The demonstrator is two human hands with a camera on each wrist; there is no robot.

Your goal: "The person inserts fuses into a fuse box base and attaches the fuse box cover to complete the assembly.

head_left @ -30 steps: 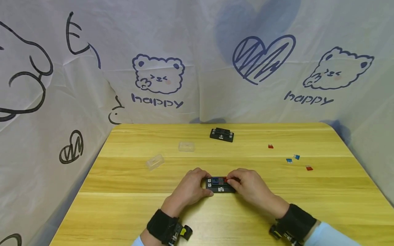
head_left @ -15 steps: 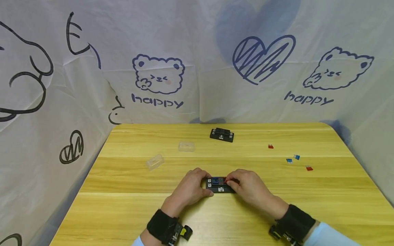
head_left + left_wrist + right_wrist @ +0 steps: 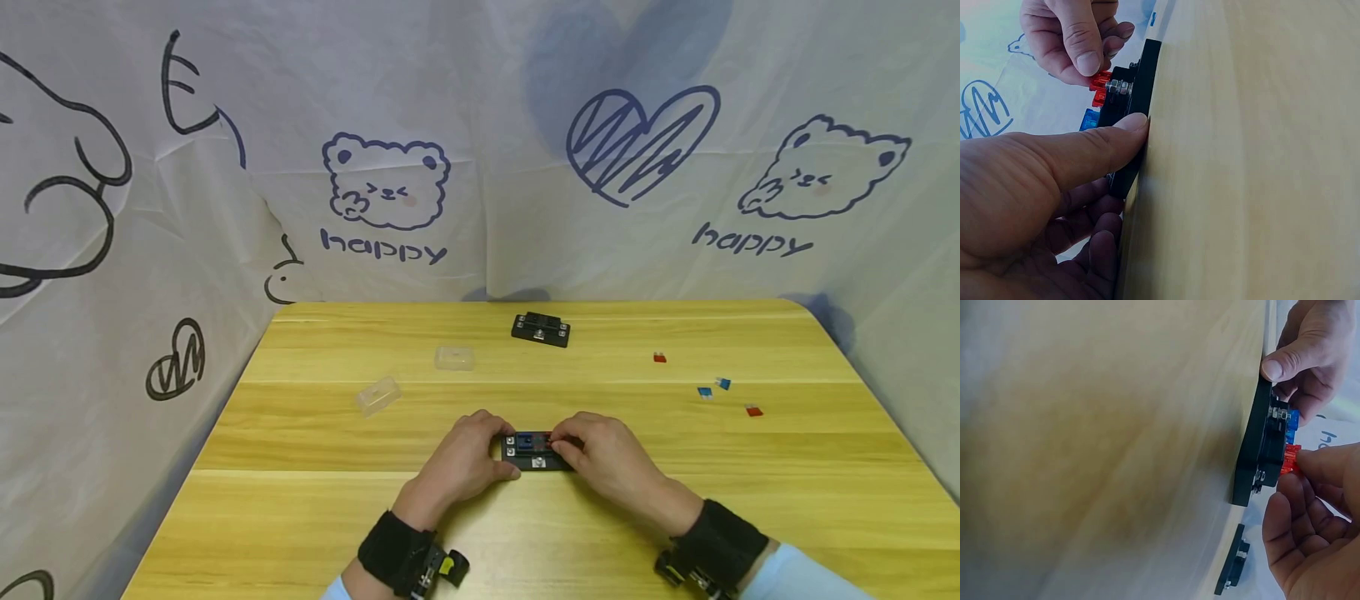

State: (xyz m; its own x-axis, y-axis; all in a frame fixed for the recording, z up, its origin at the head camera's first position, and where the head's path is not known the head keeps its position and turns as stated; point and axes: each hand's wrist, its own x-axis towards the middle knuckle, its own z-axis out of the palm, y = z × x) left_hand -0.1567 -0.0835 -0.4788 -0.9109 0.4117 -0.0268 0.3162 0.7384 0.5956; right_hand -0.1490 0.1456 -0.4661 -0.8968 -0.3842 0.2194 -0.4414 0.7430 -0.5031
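Observation:
A black fuse block with metal terminal screws lies on the table between my hands. Blue blade fuses sit in its left part, and red blade fuses stand beside them toward the right. My left hand grips the block's left end, thumb on the near side and fingers at the far side. With thumb and forefinger, my right hand pinches a red blade fuse at the block's top; its lower part is hidden by the block and fingers.
A second black fuse block lies at the table's back. Two clear plastic covers, one nearer and one farther, rest at the left. Loose red fuses and blue fuses are scattered at the right.
My right fingertips have shifted very slightly left over the red fuses. The left hand and the block have stayed in place.

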